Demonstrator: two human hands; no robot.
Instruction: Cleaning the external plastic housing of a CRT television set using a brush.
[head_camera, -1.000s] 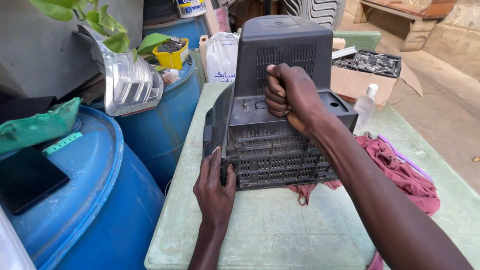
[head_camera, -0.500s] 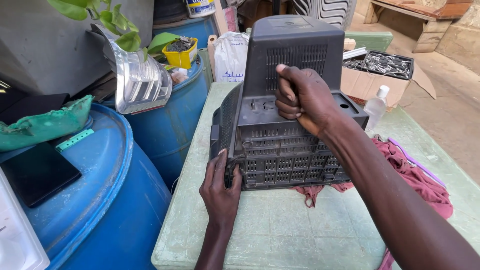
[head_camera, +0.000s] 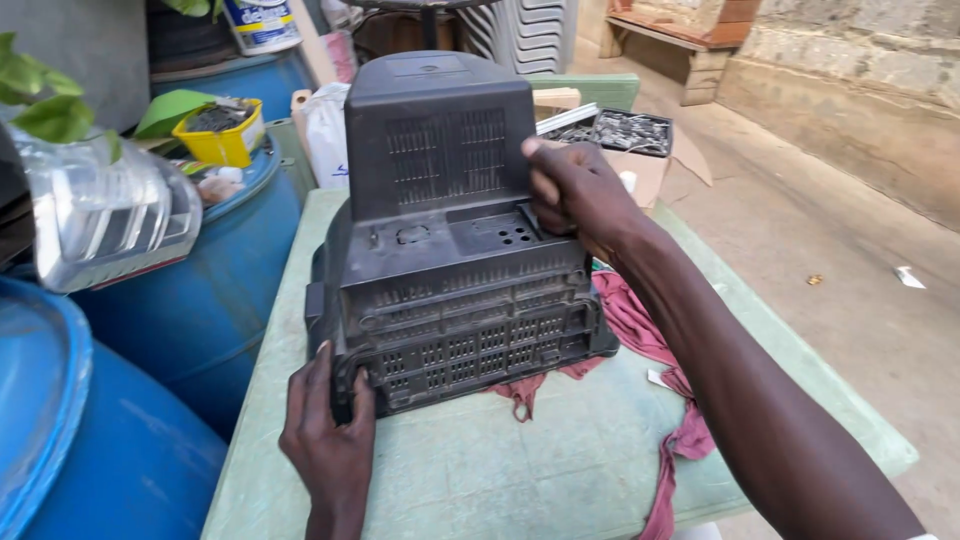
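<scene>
- The TV shell (head_camera: 450, 250) stands on the green surface (head_camera: 560, 470), partly over a red rag (head_camera: 640, 330).
- Left hand (head_camera: 330, 440) grasps its lower left corner.
- Right hand (head_camera: 575, 195) grips its upper right edge.

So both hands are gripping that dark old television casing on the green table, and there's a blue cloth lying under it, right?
Not quite: the cloth under the dark television casing is red, not blue; the blue things are the barrels beside the green table. The head view shows this. The rest holds: the left hand grips the casing's lower corner and the right hand its upper side.
</scene>
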